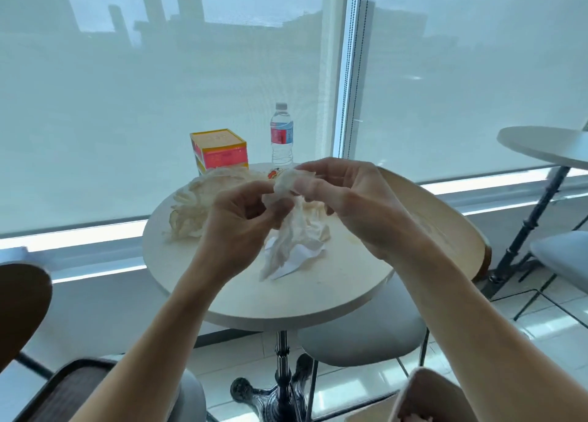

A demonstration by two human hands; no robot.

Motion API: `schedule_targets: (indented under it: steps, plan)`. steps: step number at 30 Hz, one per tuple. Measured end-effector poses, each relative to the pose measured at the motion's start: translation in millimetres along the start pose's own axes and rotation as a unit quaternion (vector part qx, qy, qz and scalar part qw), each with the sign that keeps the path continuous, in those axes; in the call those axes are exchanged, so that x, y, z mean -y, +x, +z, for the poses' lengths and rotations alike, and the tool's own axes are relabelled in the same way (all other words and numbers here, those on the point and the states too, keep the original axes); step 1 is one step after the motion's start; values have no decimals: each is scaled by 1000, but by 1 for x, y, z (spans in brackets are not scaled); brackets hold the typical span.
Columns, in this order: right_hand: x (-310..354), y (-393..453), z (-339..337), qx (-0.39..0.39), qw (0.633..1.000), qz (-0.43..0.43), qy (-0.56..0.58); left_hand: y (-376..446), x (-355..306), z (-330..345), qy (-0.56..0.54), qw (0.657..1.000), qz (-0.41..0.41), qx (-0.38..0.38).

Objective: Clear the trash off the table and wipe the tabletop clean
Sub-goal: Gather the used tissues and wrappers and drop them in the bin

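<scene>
Window seating corner, daylight filtering through sheer roller blinds [159, 103].
City outlines showing faintly behind them; a second round table [547, 144] standing at right, grey-seated chairs [362, 335] sitting on glossy white floor tiles [366, 386] reflecting light.

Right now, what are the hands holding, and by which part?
Both the left hand and the right hand pinch the top end of a crumpled white tissue; the rest hangs down.
</scene>
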State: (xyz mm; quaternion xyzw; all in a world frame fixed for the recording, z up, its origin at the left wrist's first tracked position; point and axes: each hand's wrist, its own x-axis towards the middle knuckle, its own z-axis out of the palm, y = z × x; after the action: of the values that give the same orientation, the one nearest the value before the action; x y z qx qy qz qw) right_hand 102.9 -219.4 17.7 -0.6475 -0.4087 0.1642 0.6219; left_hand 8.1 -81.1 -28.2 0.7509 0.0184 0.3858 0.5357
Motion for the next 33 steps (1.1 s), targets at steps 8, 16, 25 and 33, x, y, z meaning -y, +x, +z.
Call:
schedule_targets:
  steps: [8, 16, 25, 33]
  plan:
    - [-58, -2, 17, 109, 892, 75, -432, -10, -4, -27, 29, 996, -12, -90]
    - [-73, 4, 31, 124, 874, 104, -459, -18, -9, -39, 45, 991, -30, -124]
    - [-70, 7, 9, 127, 894, 62, -425, -24, -20, -37, 50, 987, -34, -146]
    - [-78, 0, -2, 115, 906, 52, -404, -27, -24, -18, 65, 987, -43, -141]
